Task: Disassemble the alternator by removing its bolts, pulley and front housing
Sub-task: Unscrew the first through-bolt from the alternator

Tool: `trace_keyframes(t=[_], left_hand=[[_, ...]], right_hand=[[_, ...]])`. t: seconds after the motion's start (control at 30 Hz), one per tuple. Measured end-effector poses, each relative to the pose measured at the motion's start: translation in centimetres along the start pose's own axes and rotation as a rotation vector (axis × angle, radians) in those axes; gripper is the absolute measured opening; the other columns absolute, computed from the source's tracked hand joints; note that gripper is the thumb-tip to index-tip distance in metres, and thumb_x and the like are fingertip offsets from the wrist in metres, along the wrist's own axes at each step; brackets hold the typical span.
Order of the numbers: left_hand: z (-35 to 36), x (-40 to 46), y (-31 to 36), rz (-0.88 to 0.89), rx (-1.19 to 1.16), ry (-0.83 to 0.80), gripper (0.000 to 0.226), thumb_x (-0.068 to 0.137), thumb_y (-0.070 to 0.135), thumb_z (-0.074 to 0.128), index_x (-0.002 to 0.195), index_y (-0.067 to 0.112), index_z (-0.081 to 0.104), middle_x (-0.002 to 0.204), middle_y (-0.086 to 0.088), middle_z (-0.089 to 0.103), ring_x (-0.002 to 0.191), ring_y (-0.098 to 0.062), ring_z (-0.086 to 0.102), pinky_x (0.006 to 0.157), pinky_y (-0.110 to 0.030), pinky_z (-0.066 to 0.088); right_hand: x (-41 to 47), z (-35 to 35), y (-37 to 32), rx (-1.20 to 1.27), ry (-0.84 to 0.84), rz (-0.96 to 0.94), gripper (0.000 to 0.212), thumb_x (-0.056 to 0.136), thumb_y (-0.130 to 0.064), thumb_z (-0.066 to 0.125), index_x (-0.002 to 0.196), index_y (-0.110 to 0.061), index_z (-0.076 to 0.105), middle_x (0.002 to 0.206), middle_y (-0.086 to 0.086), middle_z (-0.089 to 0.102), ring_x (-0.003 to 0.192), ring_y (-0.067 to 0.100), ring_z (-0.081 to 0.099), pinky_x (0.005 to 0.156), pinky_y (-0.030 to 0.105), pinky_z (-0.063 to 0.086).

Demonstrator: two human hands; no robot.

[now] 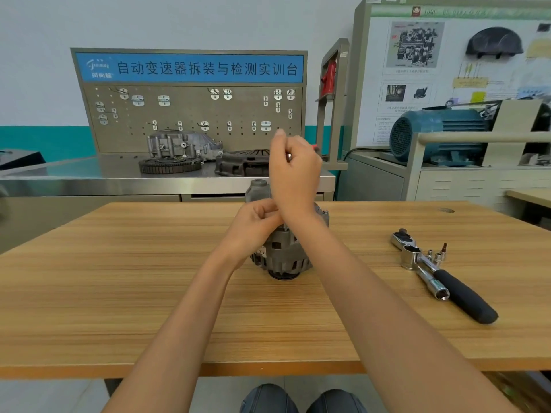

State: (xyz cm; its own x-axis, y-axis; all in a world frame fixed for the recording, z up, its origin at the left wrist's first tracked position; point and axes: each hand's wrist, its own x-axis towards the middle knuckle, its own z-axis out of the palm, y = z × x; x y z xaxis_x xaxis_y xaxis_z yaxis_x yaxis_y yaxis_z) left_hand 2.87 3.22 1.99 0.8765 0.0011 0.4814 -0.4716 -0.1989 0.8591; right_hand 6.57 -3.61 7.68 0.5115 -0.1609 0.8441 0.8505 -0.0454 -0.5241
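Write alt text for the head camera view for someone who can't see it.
A person's left hand grips a grey alternator standing on a wooden table, while the right hand, raised above it, pinches a small metal part too small to identify. A ratchet wrench and loose sockets lie to the right; a tool pegboard stands behind.

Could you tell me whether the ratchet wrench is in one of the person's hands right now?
No, the ratchet wrench lies on the wooden table, away from both hands at the alternator.
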Motion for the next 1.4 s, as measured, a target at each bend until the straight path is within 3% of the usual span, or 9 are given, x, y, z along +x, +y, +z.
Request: trace_keyframes(t=[0.17, 0.3, 0.4, 0.57, 0.67, 0.8, 0.9, 1.2, 1.4], left_hand=[[0.2, 0.2, 0.1, -0.025, -0.006, 0.013, 0.013, 0.092, 0.015, 0.058, 0.092, 0.02, 0.07, 0.076, 0.01, 0.074, 0.072, -0.001, 0.068, 0.059, -0.011, 0.048], [0.0, 0.1, 0.3, -0.035, 0.015, -0.044, 0.016, 0.094, 0.022, 0.054, 0.094, 0.023, 0.071, 0.084, 0.01, 0.074, 0.078, -0.001, 0.068, 0.062, -0.011, 0.048], [0.2, 0.0, 0.3, -0.025, 0.01, -0.022, 0.017, 0.094, 0.019, 0.054, 0.093, 0.021, 0.071, 0.081, 0.01, 0.074, 0.076, 0.0, 0.068, 0.062, -0.01, 0.048], [0.3, 0.0, 0.1, -0.009, 0.063, 0.034, 0.044, 0.093, 0.01, 0.054, 0.061, 0.035, 0.072, 0.06, 0.012, 0.067, 0.063, -0.009, 0.06, 0.057, -0.018, 0.044], [0.2, 0.1, 0.1, -0.02, 0.046, 0.023, 0.039, 0.093, 0.014, 0.055, 0.066, 0.034, 0.073, 0.065, 0.01, 0.07, 0.065, -0.008, 0.063, 0.057, -0.018, 0.047], [-0.1, 0.1, 0.2, -0.022, -0.005, -0.038, 0.019, 0.094, 0.02, 0.055, 0.089, 0.026, 0.072, 0.08, 0.01, 0.074, 0.075, -0.002, 0.068, 0.06, -0.012, 0.048], [-0.2, 0.1, 0.0, -0.019, -0.006, -0.056, 0.018, 0.095, 0.02, 0.053, 0.097, 0.022, 0.07, 0.081, 0.011, 0.074, 0.076, -0.001, 0.068, 0.062, -0.01, 0.047], [0.1, 0.1, -0.2, 0.013, 0.007, 0.0, 0.025, 0.093, 0.012, 0.056, 0.081, 0.028, 0.071, 0.074, 0.011, 0.073, 0.073, -0.001, 0.068, 0.062, -0.013, 0.05], [-0.2, 0.2, -0.1, -0.015, 0.011, -0.039, 0.018, 0.094, 0.022, 0.055, 0.092, 0.028, 0.072, 0.086, 0.008, 0.074, 0.08, -0.005, 0.069, 0.064, -0.014, 0.05]], right_hand=[[1.1, -0.4, -0.1, 0.248, -0.115, 0.261, 0.05, 0.094, -0.011, 0.045, 0.045, -0.014, 0.036, 0.046, -0.001, 0.035, 0.052, 0.014, 0.039, 0.061, 0.028, 0.039], [2.0, -0.7, -0.3, 0.487, -0.3, 0.471, 0.052, 0.093, -0.011, 0.04, 0.042, -0.012, 0.037, 0.043, -0.003, 0.048, 0.058, 0.007, 0.06, 0.093, 0.036, 0.042], [1.7, -0.6, -0.3, 0.47, -0.237, 0.465, 0.052, 0.094, -0.011, 0.041, 0.043, -0.011, 0.038, 0.045, -0.001, 0.048, 0.056, 0.006, 0.059, 0.079, 0.025, 0.045], [0.1, 0.1, -0.1, 0.023, -0.01, 0.049, 0.052, 0.096, -0.015, 0.045, 0.046, -0.019, 0.034, 0.05, -0.003, 0.034, 0.051, 0.011, 0.034, 0.051, 0.026, 0.031], [0.5, 0.1, -0.3, 0.107, -0.06, 0.12, 0.052, 0.096, -0.013, 0.045, 0.045, -0.017, 0.034, 0.048, -0.003, 0.033, 0.049, 0.011, 0.033, 0.052, 0.027, 0.034], [1.7, -0.6, 0.1, 0.376, -0.229, 0.391, 0.05, 0.095, -0.011, 0.042, 0.044, -0.011, 0.039, 0.049, 0.002, 0.045, 0.06, 0.009, 0.055, 0.058, 0.005, 0.041], [2.0, -0.8, 0.2, 0.436, -0.255, 0.431, 0.051, 0.095, -0.011, 0.041, 0.044, -0.01, 0.038, 0.047, -0.001, 0.047, 0.06, 0.005, 0.058, 0.064, 0.01, 0.042], [0.4, 0.1, 0.2, 0.088, -0.015, 0.048, 0.054, 0.096, -0.011, 0.045, 0.045, -0.021, 0.031, 0.047, -0.006, 0.03, 0.049, 0.008, 0.031, 0.054, 0.025, 0.029], [1.8, -0.3, -0.4, 0.41, -0.281, 0.404, 0.049, 0.092, -0.008, 0.042, 0.044, -0.013, 0.036, 0.043, 0.0, 0.041, 0.052, 0.01, 0.049, 0.066, 0.02, 0.044]])
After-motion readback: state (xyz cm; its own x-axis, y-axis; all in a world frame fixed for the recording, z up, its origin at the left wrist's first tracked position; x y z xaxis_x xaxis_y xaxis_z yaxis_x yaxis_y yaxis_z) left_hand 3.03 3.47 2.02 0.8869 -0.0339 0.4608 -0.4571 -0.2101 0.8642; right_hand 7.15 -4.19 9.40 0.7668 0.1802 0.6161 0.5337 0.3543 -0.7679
